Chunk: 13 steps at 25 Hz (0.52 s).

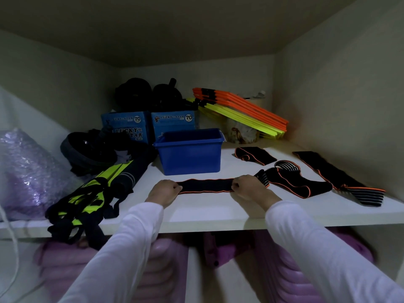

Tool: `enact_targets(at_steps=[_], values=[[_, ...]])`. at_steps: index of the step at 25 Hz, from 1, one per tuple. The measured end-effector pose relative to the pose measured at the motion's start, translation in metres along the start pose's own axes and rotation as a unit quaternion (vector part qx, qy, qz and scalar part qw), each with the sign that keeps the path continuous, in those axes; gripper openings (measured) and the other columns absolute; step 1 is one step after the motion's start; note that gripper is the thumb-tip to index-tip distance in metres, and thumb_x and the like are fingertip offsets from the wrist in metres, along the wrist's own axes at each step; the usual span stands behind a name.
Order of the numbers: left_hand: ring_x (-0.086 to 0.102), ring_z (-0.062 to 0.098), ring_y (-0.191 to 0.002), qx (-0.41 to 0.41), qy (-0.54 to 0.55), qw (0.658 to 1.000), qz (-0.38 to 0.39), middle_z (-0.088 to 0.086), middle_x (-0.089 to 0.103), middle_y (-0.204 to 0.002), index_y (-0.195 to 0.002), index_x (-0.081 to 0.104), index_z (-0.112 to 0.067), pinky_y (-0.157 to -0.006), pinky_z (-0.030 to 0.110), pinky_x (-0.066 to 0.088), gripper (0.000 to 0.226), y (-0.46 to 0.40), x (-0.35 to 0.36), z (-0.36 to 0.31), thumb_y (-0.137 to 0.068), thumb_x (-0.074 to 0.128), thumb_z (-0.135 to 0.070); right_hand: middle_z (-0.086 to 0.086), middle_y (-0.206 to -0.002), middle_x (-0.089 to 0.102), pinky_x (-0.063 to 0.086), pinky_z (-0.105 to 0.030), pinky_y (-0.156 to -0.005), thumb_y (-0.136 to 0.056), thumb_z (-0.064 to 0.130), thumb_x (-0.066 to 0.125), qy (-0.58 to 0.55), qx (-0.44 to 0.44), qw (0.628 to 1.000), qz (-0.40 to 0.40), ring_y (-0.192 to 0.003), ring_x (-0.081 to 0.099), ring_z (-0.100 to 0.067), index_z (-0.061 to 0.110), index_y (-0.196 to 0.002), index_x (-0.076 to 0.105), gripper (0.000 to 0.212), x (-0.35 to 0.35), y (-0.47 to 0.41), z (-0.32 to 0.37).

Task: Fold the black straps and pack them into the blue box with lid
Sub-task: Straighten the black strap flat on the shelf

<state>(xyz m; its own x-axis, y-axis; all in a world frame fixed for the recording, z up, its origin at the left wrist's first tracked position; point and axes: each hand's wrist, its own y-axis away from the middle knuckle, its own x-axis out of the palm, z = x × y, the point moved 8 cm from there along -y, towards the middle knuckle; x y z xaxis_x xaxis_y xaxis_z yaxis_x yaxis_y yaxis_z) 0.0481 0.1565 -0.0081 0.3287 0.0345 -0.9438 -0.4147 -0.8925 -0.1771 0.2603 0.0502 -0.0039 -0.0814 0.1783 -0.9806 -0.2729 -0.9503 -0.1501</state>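
Note:
A black strap with orange edging (205,186) lies flat across the front of the white shelf (218,213). My left hand (164,192) pinches its left end and my right hand (248,187) grips its right end. Right behind it stands the open blue box (189,152), with no lid in sight. Three more black straps lie to the right: a short one (254,155) beside the box, a crumpled one (299,182) next to my right hand, and a long one (336,177) by the right wall.
A black and neon-yellow bundle (87,193) hangs over the shelf edge at left. Behind are two blue cartons (172,123), black round gear (133,92), orange and yellow slats (240,110) and a purple bubble-wrap roll (26,173). Pink items fill the shelf below.

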Motion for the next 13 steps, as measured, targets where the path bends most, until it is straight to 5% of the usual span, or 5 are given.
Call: enact_targets(at_steps=[4,8,11,13], values=[[0.056,0.025,-0.103,0.011,0.003,1.000,0.000,0.011,0.065,-0.114,-0.107,0.070,-0.008,-0.078,0.027,0.036,0.040,-0.005,0.001,-0.001,-0.098,0.039,-0.031,-0.015,-0.119,0.064,0.044,-0.031,-0.090,-0.097,0.020,0.037,-0.008,-0.004,1.000,-0.009,-0.112,0.059,-0.028,0.003,-0.117,0.061,0.035,0.001,-0.007,-0.003],[0.051,0.020,-0.090,0.011,-0.004,1.000,0.008,0.013,0.065,-0.114,-0.097,0.070,-0.012,-0.076,0.025,0.035,0.036,-0.005,0.003,-0.003,-0.098,0.040,-0.032,-0.014,-0.119,0.065,0.043,-0.031,-0.091,-0.095,0.020,0.041,-0.014,-0.016,1.000,-0.015,-0.112,0.058,-0.029,0.005,-0.118,0.061,0.034,0.005,-0.007,-0.002],[0.058,0.027,-0.106,0.010,0.029,0.999,0.014,0.012,0.066,-0.112,-0.110,0.067,-0.012,-0.077,0.025,0.036,0.037,-0.003,0.005,-0.007,-0.097,0.040,-0.035,-0.016,-0.119,0.060,0.044,-0.035,-0.091,-0.095,0.023,0.043,-0.038,-0.023,0.999,-0.022,-0.113,0.057,-0.031,0.005,-0.120,0.058,0.034,-0.001,-0.002,-0.001],[0.053,0.028,-0.122,0.010,0.056,0.998,-0.006,0.009,0.062,-0.126,-0.126,0.058,-0.012,-0.089,0.027,0.039,0.042,0.001,0.001,-0.013,-0.097,0.041,-0.037,-0.015,-0.122,0.056,0.047,-0.038,-0.090,-0.094,0.022,0.045,-0.047,0.020,0.994,-0.100,-0.116,0.054,-0.032,0.006,-0.123,0.056,0.035,-0.025,0.005,-0.018]])
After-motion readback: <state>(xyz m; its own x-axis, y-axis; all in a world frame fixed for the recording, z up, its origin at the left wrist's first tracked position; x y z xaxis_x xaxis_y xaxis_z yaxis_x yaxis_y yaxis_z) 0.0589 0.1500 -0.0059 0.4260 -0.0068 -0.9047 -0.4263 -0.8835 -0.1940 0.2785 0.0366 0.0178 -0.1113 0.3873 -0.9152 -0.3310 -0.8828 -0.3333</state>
